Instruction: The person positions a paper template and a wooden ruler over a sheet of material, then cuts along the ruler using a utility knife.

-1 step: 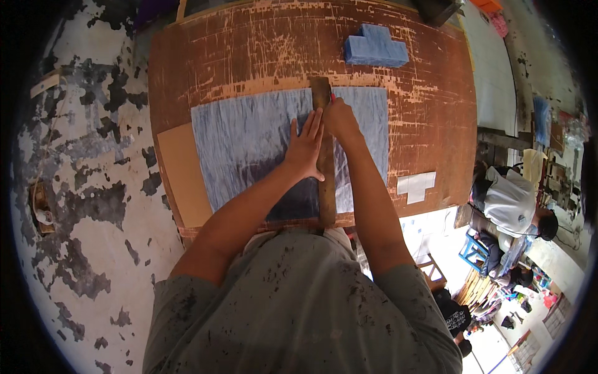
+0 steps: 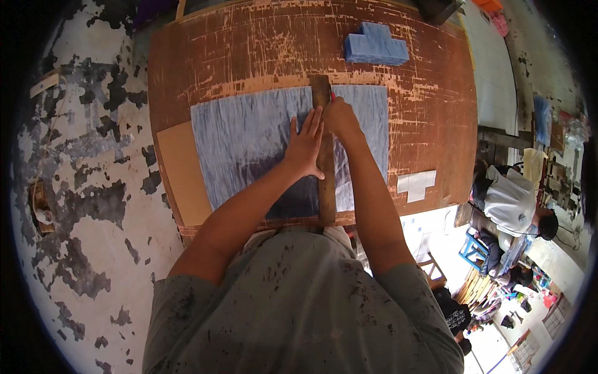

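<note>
A blue-grey streaked sheet [image 2: 249, 137] lies flat on the scored brown table [image 2: 268, 37]. Across it, running away from my body, is a long worn straightedge [image 2: 327, 193]. My left hand [image 2: 305, 146] is flat with fingers spread, pressing on the sheet and the straightedge's left side; its thumb rests on the straightedge. At the far end, my right hand [image 2: 341, 118] is closed around a red utility knife [image 2: 333, 96], held against the straightedge's right edge. Only a small red part of the knife shows; its blade is hidden.
A stack of blue stepped-shape pieces [image 2: 376, 47] sits at the far right of the table. A pale stepped template [image 2: 416, 186] lies at the near right. Brown cardboard [image 2: 184, 171] sits beside the sheet's left edge. Another person [image 2: 511, 193] is off to the right, beyond the table.
</note>
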### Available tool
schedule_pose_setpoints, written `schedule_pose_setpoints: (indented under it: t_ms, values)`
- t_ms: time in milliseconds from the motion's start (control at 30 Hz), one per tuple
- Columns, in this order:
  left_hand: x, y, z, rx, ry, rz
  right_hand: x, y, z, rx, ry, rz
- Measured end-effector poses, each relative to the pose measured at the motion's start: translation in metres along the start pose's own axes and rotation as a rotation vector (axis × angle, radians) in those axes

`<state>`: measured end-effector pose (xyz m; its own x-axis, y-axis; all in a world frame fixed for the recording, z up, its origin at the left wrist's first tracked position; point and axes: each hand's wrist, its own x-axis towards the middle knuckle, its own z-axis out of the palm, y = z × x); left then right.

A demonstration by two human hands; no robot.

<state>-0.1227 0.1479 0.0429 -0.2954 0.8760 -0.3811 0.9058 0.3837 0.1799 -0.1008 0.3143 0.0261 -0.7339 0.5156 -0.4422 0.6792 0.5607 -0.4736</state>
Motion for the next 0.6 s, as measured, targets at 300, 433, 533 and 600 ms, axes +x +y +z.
schedule_pose_setpoints:
  t_ms: [300,433,533,600]
  values:
    - [-0.007,0.004,0.005,-0.089,0.009,-0.022,-0.077,0.012,0.015,-0.185,-0.102,-0.082]
    - [-0.005,0.008,-0.002,-0.032,-0.047,-0.030,-0.104,0.034,0.043,-0.047,-0.047,0.017]
    - [-0.004,0.011,-0.004,-0.001,-0.079,-0.034,-0.123,0.054,0.066,0.040,-0.040,0.126]
    - [-0.005,0.009,-0.003,0.009,-0.101,-0.040,-0.147,0.055,0.062,0.008,-0.075,0.054]
